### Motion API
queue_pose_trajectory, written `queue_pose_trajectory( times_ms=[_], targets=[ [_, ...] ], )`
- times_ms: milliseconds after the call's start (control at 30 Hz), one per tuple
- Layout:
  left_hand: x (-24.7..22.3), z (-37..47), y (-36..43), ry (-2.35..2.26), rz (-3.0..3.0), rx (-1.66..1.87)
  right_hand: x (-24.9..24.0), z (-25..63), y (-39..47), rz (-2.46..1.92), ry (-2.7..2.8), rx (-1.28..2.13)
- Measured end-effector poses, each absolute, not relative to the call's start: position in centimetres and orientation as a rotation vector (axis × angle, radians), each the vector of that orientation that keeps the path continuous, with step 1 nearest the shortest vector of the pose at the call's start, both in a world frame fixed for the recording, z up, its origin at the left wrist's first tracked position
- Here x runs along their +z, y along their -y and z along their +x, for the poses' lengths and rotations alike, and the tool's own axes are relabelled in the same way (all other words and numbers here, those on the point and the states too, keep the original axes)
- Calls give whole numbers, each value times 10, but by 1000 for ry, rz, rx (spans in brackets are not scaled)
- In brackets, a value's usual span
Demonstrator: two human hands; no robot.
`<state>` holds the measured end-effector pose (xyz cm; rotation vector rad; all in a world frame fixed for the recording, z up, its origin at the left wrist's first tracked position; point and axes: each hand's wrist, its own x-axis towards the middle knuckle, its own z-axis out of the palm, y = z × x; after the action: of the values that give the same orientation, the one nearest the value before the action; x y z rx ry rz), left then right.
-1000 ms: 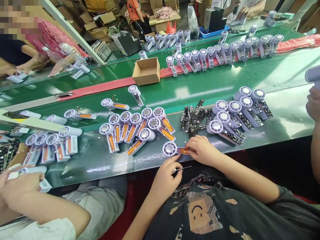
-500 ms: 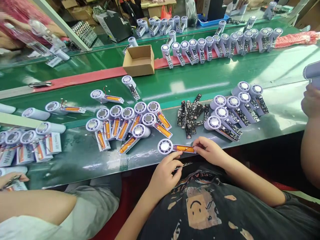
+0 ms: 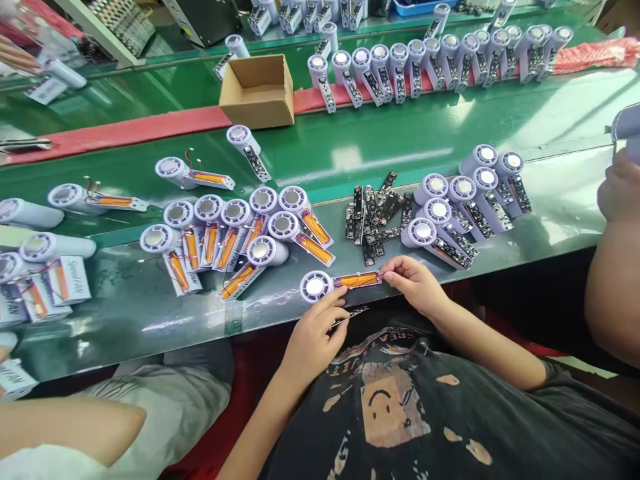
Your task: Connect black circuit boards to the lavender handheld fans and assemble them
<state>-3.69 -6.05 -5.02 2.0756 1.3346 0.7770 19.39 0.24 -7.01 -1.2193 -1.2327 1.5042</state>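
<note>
A lavender handheld fan body (image 3: 316, 286) lies at the bench edge before me, its open handle pointing right. An orange battery (image 3: 357, 280) fills that handle. With my left hand (image 3: 316, 333) I grip a thin black circuit board (image 3: 356, 312), mostly hidden by my fingers, while a fingertip rests at the handle's near side. My right hand (image 3: 413, 283) is closed in a pinch at the handle's far end, on what look like thin wires (image 3: 382, 274). Just beyond the handle lies a loose pile of circuit boards (image 3: 373, 213).
Fan bodies with batteries (image 3: 235, 213) stand clustered to the left; ones with boards fitted (image 3: 437, 212) stand to the right. A cardboard box (image 3: 257, 93) sits beside a long row of fans (image 3: 400, 53) at the back. Co-workers' arms (image 3: 613, 267) show on both sides.
The whole view has shifted, so the bench things appear farther left and higher. My hands keep nearly the same hold, with slight finger movement at the handle. The left co-worker's hand has left the view.
</note>
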Motion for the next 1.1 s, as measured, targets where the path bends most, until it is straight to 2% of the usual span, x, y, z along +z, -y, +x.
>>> queue_pose_trajectory(
  times_ms=[133, 300, 567, 867, 1100],
  targets=[
    [-44, -43, 63, -1342, 2130, 799, -73, 197, 1, -1183, 1164, 1543],
    [-31, -69, 58, -1494, 2206, 1000, -78, 203, 4, -1165, 1225, 1464],
    [-31, -70, 49, -1368, 2445, 523, -77, 210, 5, -1222, 1465, 1265],
    [-40, -65, 56, -1426, 2488, 530, -77, 218, 11, -1088, 1691, 1013],
    [-42, -69, 57, -1398, 2508, 530, -76, 217, 14, -1102, 1697, 990]
  ],
)
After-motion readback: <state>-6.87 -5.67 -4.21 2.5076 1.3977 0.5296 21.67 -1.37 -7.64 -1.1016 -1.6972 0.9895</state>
